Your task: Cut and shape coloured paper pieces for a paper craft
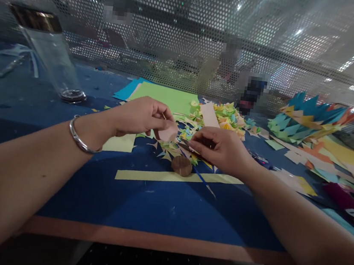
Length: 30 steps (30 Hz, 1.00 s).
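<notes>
My left hand (148, 118), with a silver bangle at the wrist, pinches a small pale pink piece of paper (168, 132) between thumb and fingertips. Close by on the right, my right hand (222, 148) is closed with thumb and fingers together on something thin and dark, too blurred to name. Beneath both hands lie scattered cut paper scraps (170, 150). A round brown disc (182, 166) rests on a long pale yellow paper strip (146, 175). A thin blue stick with a pale tip (203, 180) crosses that strip.
Behind my hands are green paper sheets (168, 97), a heap of paper pieces (229, 115) and a pink strip (209, 114). A glass bottle (52, 57) stands left. A jagged paper crown (307, 118) sits right. A perforated metal screen (175, 42) closes off the back.
</notes>
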Available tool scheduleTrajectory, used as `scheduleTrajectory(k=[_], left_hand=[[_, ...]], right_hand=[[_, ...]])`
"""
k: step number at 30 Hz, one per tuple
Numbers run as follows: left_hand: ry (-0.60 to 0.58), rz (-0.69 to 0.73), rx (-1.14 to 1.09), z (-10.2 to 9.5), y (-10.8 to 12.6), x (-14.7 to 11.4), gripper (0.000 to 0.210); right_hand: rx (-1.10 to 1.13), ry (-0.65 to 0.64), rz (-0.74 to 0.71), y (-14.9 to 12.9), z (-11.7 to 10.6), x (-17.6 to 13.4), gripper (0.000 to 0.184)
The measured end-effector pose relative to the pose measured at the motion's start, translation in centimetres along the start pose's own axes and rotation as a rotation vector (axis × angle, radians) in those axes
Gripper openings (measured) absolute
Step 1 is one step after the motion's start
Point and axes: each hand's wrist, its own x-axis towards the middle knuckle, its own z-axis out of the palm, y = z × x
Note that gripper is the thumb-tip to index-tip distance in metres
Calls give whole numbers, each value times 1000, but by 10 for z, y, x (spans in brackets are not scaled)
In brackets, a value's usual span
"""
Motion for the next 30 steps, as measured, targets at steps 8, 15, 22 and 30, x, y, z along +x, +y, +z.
scheduleTrajectory(k=[8,15,22,30], left_hand=[[-313,-90,324,-28,-9,1,28],[-44,-33,459,-25,-9,5,30],[241,31,563,-24,-14,9,32],[12,-48,658,-27,-36,24,45]], right_hand=[[-230,-26,125,13,-16,2,20],[-265,-296,274,15,-29,2,24],[-400,-437,238,8,-22,2,21],[-457,-262,205,17,-20,3,16]])
